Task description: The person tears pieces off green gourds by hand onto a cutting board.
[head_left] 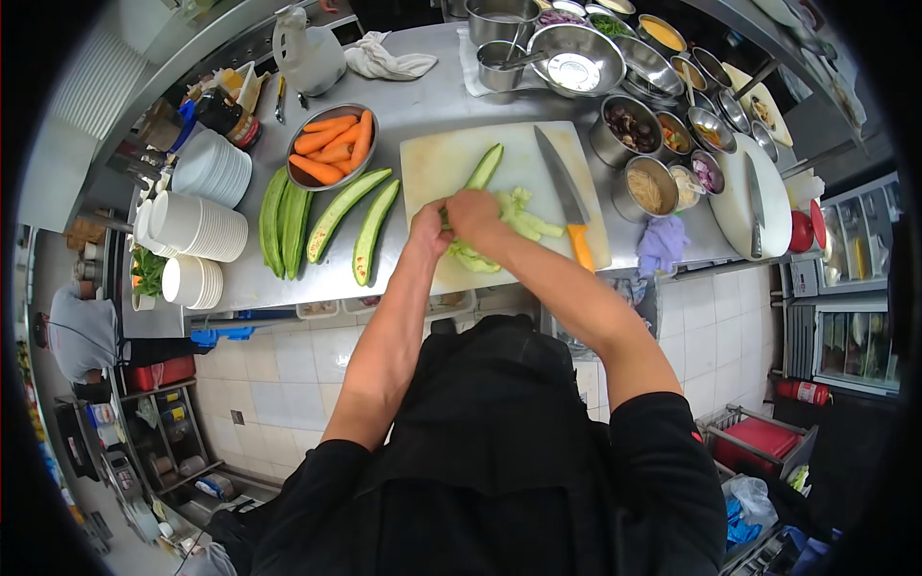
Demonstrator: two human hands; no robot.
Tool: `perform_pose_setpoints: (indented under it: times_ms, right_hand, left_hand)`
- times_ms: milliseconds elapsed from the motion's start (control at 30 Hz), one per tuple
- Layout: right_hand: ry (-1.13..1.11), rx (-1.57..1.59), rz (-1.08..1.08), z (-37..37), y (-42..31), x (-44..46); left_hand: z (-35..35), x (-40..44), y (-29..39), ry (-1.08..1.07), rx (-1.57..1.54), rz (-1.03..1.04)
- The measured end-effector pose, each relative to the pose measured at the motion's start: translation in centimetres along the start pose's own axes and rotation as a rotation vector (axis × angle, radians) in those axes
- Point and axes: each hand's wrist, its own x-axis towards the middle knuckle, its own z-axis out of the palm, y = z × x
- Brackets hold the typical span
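Note:
A halved green gourd point(485, 168) with pale flesh lies at a slant over the white cutting board point(552, 139), its far end showing beyond my hands. My left hand point(430, 228) is closed around its near part. Right against it, my right hand point(473, 219) is closed over the gourd; its fingertips and anything in them are hidden. Pale green pulp point(526, 219) lies in scraps beside and below my hands. On the board's right side rests a knife point(565, 178) with an orange handle. More cut gourd halves point(346, 213) and whole gourds point(285, 226) lie left of the board.
A metal bowl of carrots point(331, 144) stands behind the gourds. Stacked white bowls point(197, 226) fill the left end. Metal pots and bowls point(624, 130) crowd the right, near a purple cloth point(663, 244) and a second board with a knife point(754, 202). Another person point(82, 326) is at far left.

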Motion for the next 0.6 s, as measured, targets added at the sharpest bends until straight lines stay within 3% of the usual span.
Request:
perform_pose_setpoints:
  times_ms: [67,167,300,433,533,600]
  right_hand:
    - [-0.007,0.13,-0.007,-0.4,-1.9,-1.0]
    - [-0.262,0.242,0.021,-0.7,0.5,0.8]
    - [-0.023,0.187,0.148,-2.2,2.4,-0.6]
    - [0.013,0.168,0.137,0.7,-0.7,-0.5]
    - [-0.016,0.24,0.051,-1.3,-1.4,-1.7]
    - [-0.029,0.256,0.057,-2.0,-0.2,-2.0]
  left_hand:
    - [-1.0,0.6,-0.6,-0.043,-0.04,0.0]
    - [-0.7,-0.3,0.0,-0.027,-0.029,-0.001]
    - [1.1,-2.1,0.6,0.007,-0.001,-0.015]
    - [1.1,-1.3,0.1,0.073,0.053,0.022]
    - [-0.4,-0.8,0.2,-0.094,-0.071,-0.005]
    - [-0.1,-1.0,0.2,-0.011,-0.053,-0.018]
